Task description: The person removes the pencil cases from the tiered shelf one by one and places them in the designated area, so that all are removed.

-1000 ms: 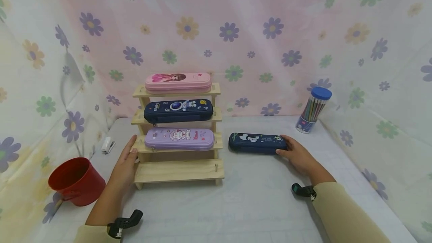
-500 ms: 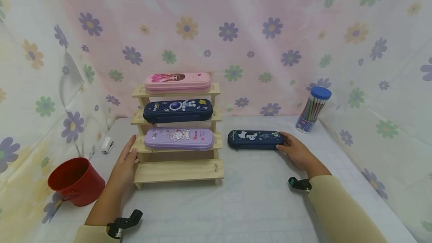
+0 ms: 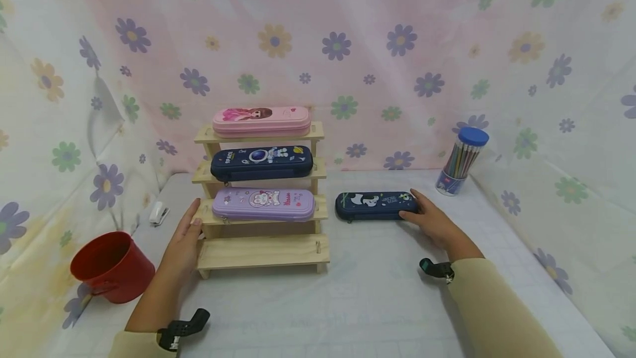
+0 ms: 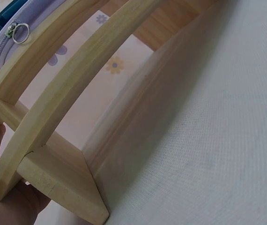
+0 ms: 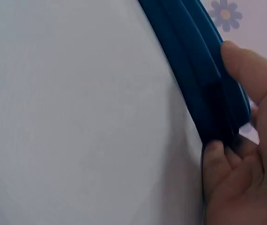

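Navy pencil case (image 3: 374,205) lies left-right on the desk (image 3: 377,291); your right hand (image 3: 431,222) grips its right end, left hand (image 3: 183,245) rests open against the shelf (image 3: 263,253).

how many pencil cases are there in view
4. The pink case lies on the top shelf of the wooden rack, the navy space case on the second, the purple case on the third; the right hand grips the dark blue case on the table. None seems hidden.
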Action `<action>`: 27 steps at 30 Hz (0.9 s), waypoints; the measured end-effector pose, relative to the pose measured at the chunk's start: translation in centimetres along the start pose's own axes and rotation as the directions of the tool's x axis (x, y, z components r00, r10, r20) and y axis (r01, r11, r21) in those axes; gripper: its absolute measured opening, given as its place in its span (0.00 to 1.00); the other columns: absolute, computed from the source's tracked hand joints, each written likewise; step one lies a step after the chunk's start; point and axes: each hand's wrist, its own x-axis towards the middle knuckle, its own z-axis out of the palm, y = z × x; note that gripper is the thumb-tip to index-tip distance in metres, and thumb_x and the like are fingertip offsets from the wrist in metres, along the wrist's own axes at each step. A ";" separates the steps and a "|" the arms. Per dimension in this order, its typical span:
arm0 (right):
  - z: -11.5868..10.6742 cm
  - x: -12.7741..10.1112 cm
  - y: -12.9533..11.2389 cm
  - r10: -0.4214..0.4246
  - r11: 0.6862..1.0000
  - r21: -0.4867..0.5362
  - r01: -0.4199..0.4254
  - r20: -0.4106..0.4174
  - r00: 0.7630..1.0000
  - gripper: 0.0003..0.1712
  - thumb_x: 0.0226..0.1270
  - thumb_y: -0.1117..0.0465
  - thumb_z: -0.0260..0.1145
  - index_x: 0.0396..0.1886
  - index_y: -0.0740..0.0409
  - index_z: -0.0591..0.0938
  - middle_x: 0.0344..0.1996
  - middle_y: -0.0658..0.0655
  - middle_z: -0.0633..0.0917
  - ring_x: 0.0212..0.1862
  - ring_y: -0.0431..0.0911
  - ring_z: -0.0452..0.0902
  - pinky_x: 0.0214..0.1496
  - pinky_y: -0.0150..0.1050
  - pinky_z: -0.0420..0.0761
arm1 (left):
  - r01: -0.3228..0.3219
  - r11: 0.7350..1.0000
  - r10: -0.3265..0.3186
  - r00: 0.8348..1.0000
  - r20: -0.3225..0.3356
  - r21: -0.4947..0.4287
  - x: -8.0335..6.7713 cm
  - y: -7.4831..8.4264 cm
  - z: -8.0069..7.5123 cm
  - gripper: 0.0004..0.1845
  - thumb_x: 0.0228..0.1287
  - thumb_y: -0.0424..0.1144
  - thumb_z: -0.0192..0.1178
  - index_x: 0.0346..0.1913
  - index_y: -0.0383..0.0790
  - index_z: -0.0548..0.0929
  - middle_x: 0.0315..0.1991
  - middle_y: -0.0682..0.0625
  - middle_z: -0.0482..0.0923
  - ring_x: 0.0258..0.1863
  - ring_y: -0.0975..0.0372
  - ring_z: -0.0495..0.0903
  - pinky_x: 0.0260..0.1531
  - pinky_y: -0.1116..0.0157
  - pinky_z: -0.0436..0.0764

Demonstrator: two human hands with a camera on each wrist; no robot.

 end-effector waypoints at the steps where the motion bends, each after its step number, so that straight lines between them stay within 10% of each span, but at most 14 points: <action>1: 0.1 0.1 -0.2 0.005 0.999 -0.036 -0.006 -0.014 1.000 0.64 0.68 0.29 0.67 0.87 0.37 0.37 0.86 0.65 0.42 0.84 0.70 0.36 0.80 0.73 0.47 | 0.004 1.000 -0.004 1.000 -0.002 -0.003 0.0 0.0 0.0 0.29 0.84 0.63 0.32 0.82 0.81 0.41 0.86 0.61 0.34 0.86 0.49 0.35 0.79 0.33 0.41; 11: 1.1 0.3 -0.9 0.036 0.986 -0.157 -0.054 -0.118 0.992 0.60 0.70 0.29 0.64 0.88 0.40 0.42 0.85 0.67 0.46 0.83 0.72 0.40 0.79 0.74 0.47 | 0.012 1.000 -0.012 1.000 0.007 -0.012 -0.1 0.1 0.0 0.28 0.85 0.62 0.32 0.81 0.83 0.42 0.86 0.60 0.34 0.86 0.48 0.36 0.79 0.35 0.43; 27: 2.2 -0.3 -1.1 0.090 0.995 -0.024 -0.098 -0.231 0.969 0.66 0.68 0.28 0.66 0.87 0.46 0.35 0.85 0.65 0.46 0.84 0.67 0.37 0.82 0.68 0.45 | -0.001 1.000 0.001 1.000 0.006 -0.015 -0.1 0.2 0.0 0.29 0.85 0.61 0.33 0.82 0.80 0.42 0.86 0.58 0.35 0.86 0.49 0.36 0.79 0.34 0.40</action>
